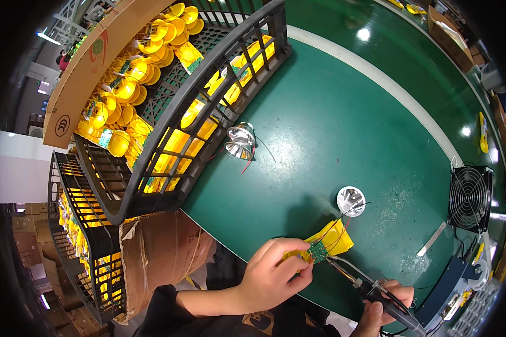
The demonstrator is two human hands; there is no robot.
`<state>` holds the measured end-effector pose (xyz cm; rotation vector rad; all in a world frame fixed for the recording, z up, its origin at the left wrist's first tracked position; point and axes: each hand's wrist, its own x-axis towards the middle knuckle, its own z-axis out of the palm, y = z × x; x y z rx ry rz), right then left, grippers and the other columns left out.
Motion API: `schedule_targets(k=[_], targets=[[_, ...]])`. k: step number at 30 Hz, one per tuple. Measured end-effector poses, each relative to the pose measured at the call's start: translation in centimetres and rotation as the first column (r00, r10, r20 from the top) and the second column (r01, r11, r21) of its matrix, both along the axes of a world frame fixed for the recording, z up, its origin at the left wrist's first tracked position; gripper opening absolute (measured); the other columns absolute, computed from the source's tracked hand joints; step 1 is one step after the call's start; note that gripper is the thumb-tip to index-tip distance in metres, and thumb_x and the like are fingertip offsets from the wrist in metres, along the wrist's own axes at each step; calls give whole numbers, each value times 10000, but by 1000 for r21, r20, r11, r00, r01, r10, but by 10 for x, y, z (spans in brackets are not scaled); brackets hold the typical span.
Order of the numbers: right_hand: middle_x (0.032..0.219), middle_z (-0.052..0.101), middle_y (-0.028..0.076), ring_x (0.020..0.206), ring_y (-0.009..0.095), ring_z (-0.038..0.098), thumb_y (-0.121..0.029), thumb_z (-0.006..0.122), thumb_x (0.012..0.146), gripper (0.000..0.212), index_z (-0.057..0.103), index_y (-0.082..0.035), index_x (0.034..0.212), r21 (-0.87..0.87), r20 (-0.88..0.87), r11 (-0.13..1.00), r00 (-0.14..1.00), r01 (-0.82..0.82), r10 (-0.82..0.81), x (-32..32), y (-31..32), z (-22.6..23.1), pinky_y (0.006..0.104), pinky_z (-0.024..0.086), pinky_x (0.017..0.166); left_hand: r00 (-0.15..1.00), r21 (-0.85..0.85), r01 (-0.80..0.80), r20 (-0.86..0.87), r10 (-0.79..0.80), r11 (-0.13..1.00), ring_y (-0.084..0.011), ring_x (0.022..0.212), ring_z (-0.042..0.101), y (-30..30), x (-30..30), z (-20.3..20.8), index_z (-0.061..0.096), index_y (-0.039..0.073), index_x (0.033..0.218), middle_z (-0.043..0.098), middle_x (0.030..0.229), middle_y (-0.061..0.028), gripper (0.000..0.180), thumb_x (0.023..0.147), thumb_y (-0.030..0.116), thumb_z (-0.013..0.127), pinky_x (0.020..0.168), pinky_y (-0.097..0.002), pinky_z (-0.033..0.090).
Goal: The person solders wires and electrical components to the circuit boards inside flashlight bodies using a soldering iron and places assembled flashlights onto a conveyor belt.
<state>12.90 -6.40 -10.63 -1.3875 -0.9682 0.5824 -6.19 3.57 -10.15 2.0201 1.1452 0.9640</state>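
My left hand (272, 271) is closed on a small green circuit board (319, 252) near the table's front edge, thumb and fingers pinching its left end. A yellow plastic piece (338, 236) lies under and beside the board. Thin red and dark wires run from there toward a silver reflector cup (351, 201) just beyond. In my right hand (385, 302) is a soldering iron (372, 290), gripped by its dark handle. Its tip reaches the board's right side; whether it touches cannot be made out.
On the left stands a black plastic crate (205, 112) with several yellow parts (152, 48). More reflector cups (240, 140) with wires lie beside it on the green table (298, 112). A black fan (470, 197) and a blue box-shaped device (445, 292) stand at the right.
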Motion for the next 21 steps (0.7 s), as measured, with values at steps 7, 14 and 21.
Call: schedule_targets(k=[7, 14, 21], targets=[[619, 440, 64, 413, 89, 415, -326, 701, 675, 464, 356, -46, 809, -12, 78, 997, 994, -76, 76, -1, 0, -3, 194, 363, 386, 999, 52, -41, -12, 42, 998, -195, 706, 564, 0, 3, -5, 520, 61, 633, 555, 861, -53, 209, 518, -22, 674, 600, -275, 461], [646, 528, 61, 562, 168, 517, -337, 734, 628, 438, 420, -75, 785, -136, -33, 990, 999, -37, 33, -3, -2, 4, 277, 440, 561, 999, 83, -52, 3, 52, 995, -194, 685, 564, 1, 3, -8, 508, 62, 625, 561, 841, -46, 215, 512, -21, 671, 588, -273, 466], [630, 523, 56, 546, 161, 508, -315, 731, 631, 427, 414, -71, 782, -75, -9, 996, 999, -48, 47, -2, 0, 2, 271, 437, 554, 999, 98, -49, 2, 49, 994, -192, 680, 563, 1, 3, -9, 513, 63, 617, 562, 835, -44, 213, 504, -22, 673, 579, -272, 470]])
